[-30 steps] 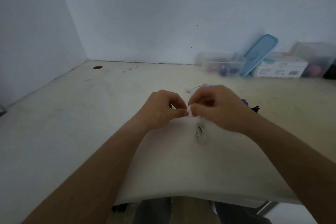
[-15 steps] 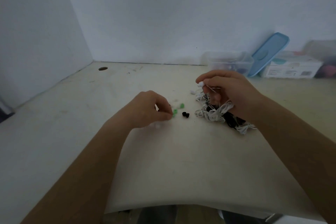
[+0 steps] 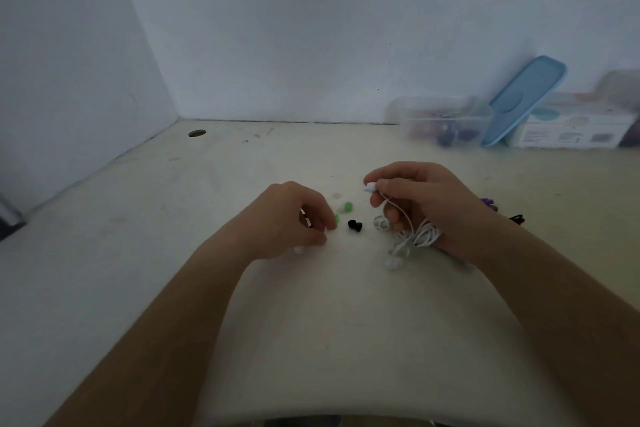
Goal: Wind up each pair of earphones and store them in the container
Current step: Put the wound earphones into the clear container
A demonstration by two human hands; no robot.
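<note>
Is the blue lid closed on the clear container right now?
No, the blue lid stands tilted beside the clear container, not on top of it.

Dim, flat, bluish light; soft motion blur, wide-angle bending at edges.

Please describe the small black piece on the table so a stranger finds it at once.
Look at the pale table, in the gap between the left hand and the right hand. Loose ear tips lie there; the black ear tip is the only dark one, beside green ear tips.
</note>
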